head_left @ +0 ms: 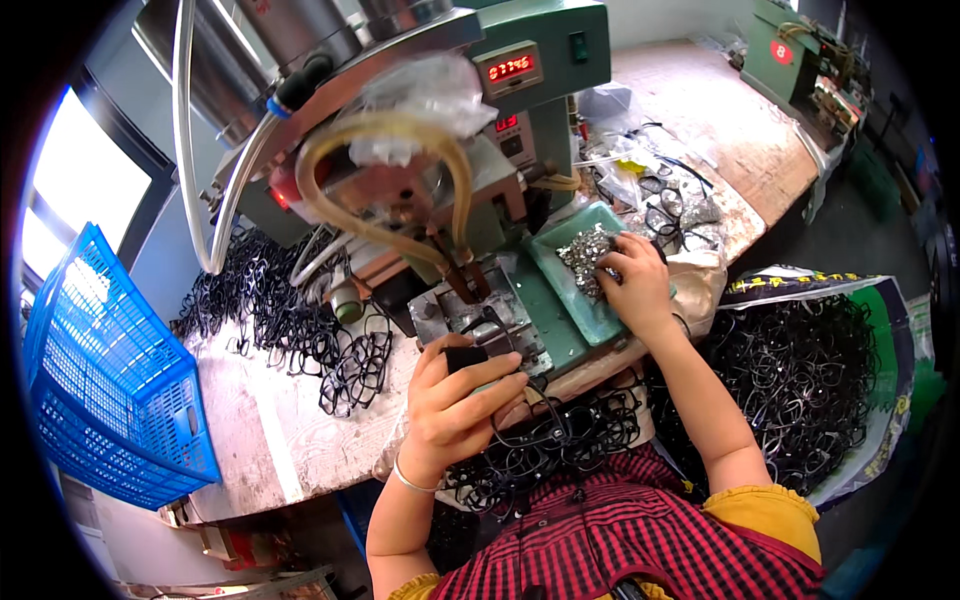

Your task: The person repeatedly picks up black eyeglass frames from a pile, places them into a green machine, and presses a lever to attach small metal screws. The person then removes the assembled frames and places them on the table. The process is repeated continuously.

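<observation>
The left hand (450,402) covers much of the black frame (487,324) at the metal fixture (522,337), near the worktop's (280,425) front edge, so its grip cannot be made out; over the tray (598,325), the fingertips of the right hand (637,287) bend out of sight, and whether they pinch any of the small metal pieces (583,257), too tiny to tell apart, stays unclear; the green machine's (575,85) metal cylinders (300,35) run off the upper edge; a crumpled clear bag (430,95) masks parts behind it; beyond the worktop's left edge, the blue basket (120,350) dims into the dark rim.
</observation>
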A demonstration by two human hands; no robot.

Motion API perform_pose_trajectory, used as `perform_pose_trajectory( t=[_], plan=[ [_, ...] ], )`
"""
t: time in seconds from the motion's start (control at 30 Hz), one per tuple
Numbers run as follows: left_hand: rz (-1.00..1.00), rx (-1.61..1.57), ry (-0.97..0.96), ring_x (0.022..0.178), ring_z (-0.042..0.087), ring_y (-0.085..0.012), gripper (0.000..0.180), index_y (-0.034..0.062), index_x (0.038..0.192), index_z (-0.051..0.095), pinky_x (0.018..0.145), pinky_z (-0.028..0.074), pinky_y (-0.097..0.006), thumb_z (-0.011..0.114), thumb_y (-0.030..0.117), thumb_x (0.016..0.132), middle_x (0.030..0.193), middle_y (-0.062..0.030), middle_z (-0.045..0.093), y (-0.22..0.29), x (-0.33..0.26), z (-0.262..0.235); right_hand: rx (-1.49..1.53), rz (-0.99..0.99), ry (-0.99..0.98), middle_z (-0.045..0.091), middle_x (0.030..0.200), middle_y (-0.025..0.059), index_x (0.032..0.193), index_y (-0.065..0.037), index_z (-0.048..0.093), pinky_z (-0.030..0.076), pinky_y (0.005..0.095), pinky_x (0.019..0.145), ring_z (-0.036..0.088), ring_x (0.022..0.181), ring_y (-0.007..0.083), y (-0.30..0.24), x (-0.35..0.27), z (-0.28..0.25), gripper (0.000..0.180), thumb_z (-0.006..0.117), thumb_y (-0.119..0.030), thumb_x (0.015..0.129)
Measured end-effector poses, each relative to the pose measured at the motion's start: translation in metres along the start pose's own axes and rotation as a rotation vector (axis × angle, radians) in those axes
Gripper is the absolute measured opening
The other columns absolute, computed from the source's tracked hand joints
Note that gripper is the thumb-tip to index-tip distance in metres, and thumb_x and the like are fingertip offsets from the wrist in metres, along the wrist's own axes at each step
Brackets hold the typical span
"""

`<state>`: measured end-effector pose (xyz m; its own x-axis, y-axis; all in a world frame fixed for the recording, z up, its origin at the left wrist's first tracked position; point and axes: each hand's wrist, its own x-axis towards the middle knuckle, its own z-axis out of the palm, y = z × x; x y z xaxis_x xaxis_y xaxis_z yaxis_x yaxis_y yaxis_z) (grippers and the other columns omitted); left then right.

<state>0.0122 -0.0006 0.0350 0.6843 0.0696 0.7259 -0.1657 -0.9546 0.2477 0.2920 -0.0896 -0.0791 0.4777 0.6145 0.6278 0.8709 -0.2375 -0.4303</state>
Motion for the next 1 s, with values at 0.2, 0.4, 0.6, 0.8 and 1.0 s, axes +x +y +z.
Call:
perform_pose_trajectory(
  t=[0.2, 0.4, 0.6, 0.8, 1.0],
  plan=[
    [-0.004, -0.007, 0.040, 0.090, 0.068, -0.0296, 0.025, 0.0074, 0.100, 0.075, 0.089, 0.052, -0.046, 0.079, 0.007, 0.075, 0.104, -0.0100, 0.075, 0.000, -0.002, 0.006, -0.082, -0.071, -0.035, 0.065, 0.092, 0.0088, 0.081, -0.009, 0.071, 0.054, 0.0420, 0.074, 0.063, 0.098, 0.0299, -0.025, 0.045, 0.046, 0.009, 0.072, -0.018, 0.078],
    [-0.177, 0.355, 0.142, 0.105, 0.069, -0.0301, 0.018, 0.0016, 0.105, 0.071, 0.096, 0.052, -0.044, 0.068, 0.003, 0.088, 0.115, -0.0158, 0.072, 0.009, -0.075, -0.025, -0.225, -0.085, -0.056, 0.065, 0.097, 0.0080, 0.083, -0.008, 0.068, 0.053, 0.0418, 0.073, 0.062, 0.101, 0.0284, -0.018, 0.015, 0.029, 0.005, 0.065, -0.010, 0.080],
    [-0.813, 0.524, 0.722, 0.097, 0.068, -0.0189, 0.017, -0.0049, 0.108, 0.069, 0.090, 0.052, -0.031, 0.056, 0.004, 0.103, 0.106, -0.0123, 0.072, -0.020, -0.160, -0.106, 0.554, 0.386, 0.096, 0.074, 0.095, 0.0049, 0.102, -0.002, 0.073, 0.052, 0.0299, 0.083, 0.068, 0.085, 0.0170, -0.005, -0.010, -0.017, 0.014, 0.070, -0.009, 0.090],
    [-0.838, 0.599, 0.371, 0.101, 0.066, -0.0259, 0.011, 0.0008, 0.099, 0.073, 0.092, 0.049, -0.036, 0.065, 0.008, 0.096, 0.105, -0.0106, 0.073, -0.090, -0.153, -0.128, 1.062, 0.662, 0.139, 0.072, 0.098, 0.0035, 0.107, 0.001, 0.071, 0.050, 0.0232, 0.084, 0.064, 0.089, 0.0092, -0.007, 0.004, 0.014, 0.015, 0.065, -0.006, 0.095],
    [-1.393, 1.050, -0.206, 0.097, 0.065, -0.0340, 0.015, 0.0095, 0.095, 0.076, 0.083, 0.052, -0.045, 0.066, 0.017, 0.086, 0.102, -0.0130, 0.072, -0.159, -0.244, -0.110, 1.108, 0.543, 0.113, 0.072, 0.096, 0.0011, 0.106, 0.000, 0.072, 0.048, 0.0205, 0.081, 0.064, 0.089, 0.0063, -0.037, 0.016, 0.011, 0.013, 0.067, -0.004, 0.094]
  ],
)
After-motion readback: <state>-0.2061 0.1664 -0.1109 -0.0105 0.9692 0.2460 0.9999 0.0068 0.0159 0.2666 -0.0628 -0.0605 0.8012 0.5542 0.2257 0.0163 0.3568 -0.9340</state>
